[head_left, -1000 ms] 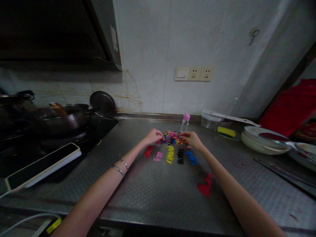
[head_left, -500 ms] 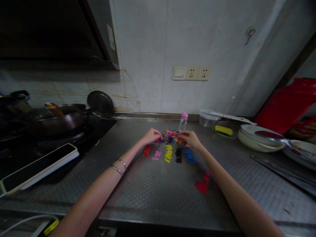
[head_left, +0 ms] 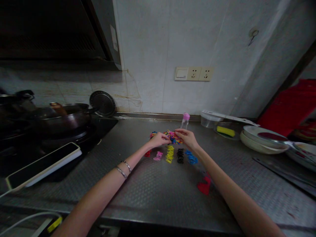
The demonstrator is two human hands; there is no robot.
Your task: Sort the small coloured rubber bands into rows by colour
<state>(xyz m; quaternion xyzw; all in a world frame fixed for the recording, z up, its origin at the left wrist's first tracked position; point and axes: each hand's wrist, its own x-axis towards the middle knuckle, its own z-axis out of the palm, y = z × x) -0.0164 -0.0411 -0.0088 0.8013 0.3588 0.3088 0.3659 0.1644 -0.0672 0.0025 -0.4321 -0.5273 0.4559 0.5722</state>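
Note:
A mixed heap of small colourful hair elastics lies on the metal counter, partly covered by my hands. My left hand reaches over its left half, fingers pressed together at the elastics. On the heap's right side is my right hand, fingers curled in and close to the left fingertips. What either hand pinches is too small to make out. In front sit separate groups: red elastics, partly behind my left wrist, pink elastics, yellow elastics, black elastics and blue elastics.
A clear container with a pink top stands behind the heap. A red heart-shaped piece lies by my right forearm. Right are a yellow sponge, stacked bowls and a long dark utensil. Left are a phone and a pan.
My left hand has moved right across the heap, spreading some elastics and partly covering the red group. My right hand has shifted slightly inward. The hands are now closer together.

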